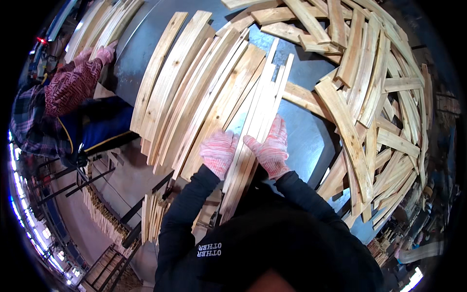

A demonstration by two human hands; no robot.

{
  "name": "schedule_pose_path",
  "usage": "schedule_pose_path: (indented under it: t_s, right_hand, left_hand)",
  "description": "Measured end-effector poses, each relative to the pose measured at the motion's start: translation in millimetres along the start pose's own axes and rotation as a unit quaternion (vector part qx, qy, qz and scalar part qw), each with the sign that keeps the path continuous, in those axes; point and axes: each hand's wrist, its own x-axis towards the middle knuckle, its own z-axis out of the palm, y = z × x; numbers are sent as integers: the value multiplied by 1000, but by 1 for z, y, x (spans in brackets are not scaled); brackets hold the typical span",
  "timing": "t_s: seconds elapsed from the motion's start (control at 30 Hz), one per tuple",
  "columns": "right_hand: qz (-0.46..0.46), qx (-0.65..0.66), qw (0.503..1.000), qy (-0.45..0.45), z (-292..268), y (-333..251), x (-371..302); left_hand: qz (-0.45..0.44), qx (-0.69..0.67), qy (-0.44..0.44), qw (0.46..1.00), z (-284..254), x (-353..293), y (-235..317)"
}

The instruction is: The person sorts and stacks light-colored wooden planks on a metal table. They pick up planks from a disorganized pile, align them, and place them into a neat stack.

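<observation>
Several narrow wooden strips (253, 117) stand close together in a slanting bundle in front of me, their near ends reaching past the table edge. My left hand (219, 152), in a pink-and-white knit glove, is curled against the bundle's left side. On its right side lies my right hand (270, 150), gloved alike, fingers stretched out and thumb over the strips. The strips are between the two hands. Left of them, wider curved boards (194, 92) lie side by side in a row; my left hand is right beside the nearest one.
A loose heap of curved boards (362, 92) covers the table's right side. The metal tabletop (301, 129) shows between heap and bundle. At the far left a co-worker's gloved hands (99, 53) rest on more boards (99, 24). Stacked wood (104, 214) stands below the table on the left.
</observation>
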Motion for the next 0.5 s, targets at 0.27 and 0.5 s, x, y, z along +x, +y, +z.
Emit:
schedule_pose_path:
  t_s: [0.27,0.5]
  right_hand:
    - [69,130,989,-33,19,10,3]
    - [91,234,966,-65,47,-10,25]
  left_hand:
    - [75,118,154,978,9,15,-50]
    - [-15,-90,72,993,-46,23,-92]
